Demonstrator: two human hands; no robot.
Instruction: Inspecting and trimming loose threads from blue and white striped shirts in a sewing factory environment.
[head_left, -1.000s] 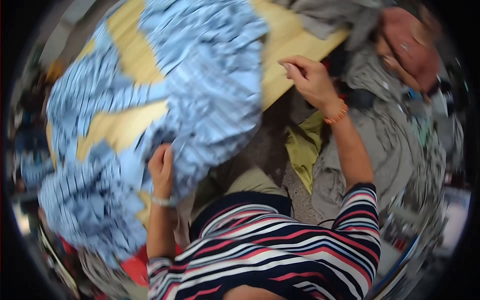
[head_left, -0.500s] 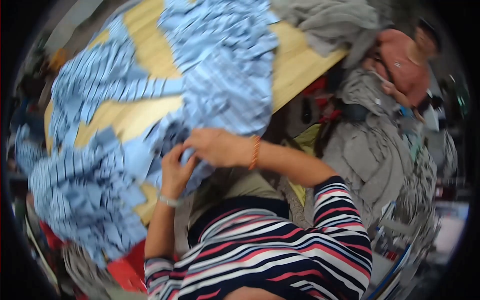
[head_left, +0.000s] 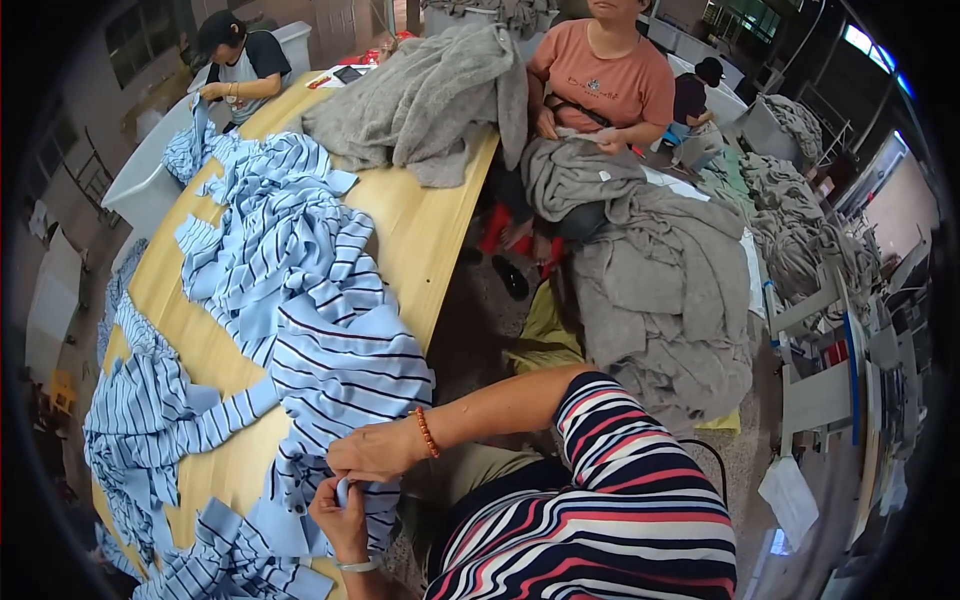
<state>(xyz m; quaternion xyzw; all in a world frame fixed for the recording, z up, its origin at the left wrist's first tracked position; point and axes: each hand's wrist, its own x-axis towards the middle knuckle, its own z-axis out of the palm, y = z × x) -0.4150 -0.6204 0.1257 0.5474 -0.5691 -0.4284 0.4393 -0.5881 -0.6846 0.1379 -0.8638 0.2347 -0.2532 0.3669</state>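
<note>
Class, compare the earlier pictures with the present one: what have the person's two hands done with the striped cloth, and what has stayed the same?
The right hand, raised off the cloth a second ago, came down and left to meet the left hand; both now pinch the blue striped cloth at the table edge. The left hand stayed on the cloth throughout; the cloth still lies spread on the table.

- Dark flat device with a screen (head_left: 349, 73): far end of the wooden table (head_left: 420, 230), rectangular, dark face, lying flat beside a red item; too small to tell more.
- White label (head_left: 603, 175): small pale tag on the grey garment (head_left: 580, 180) in the lap of the seated person across the aisle, far centre.
- White bag or package (head_left: 790, 497): near right, pale, soft-sided, on the floor below a grey metal frame.
</note>
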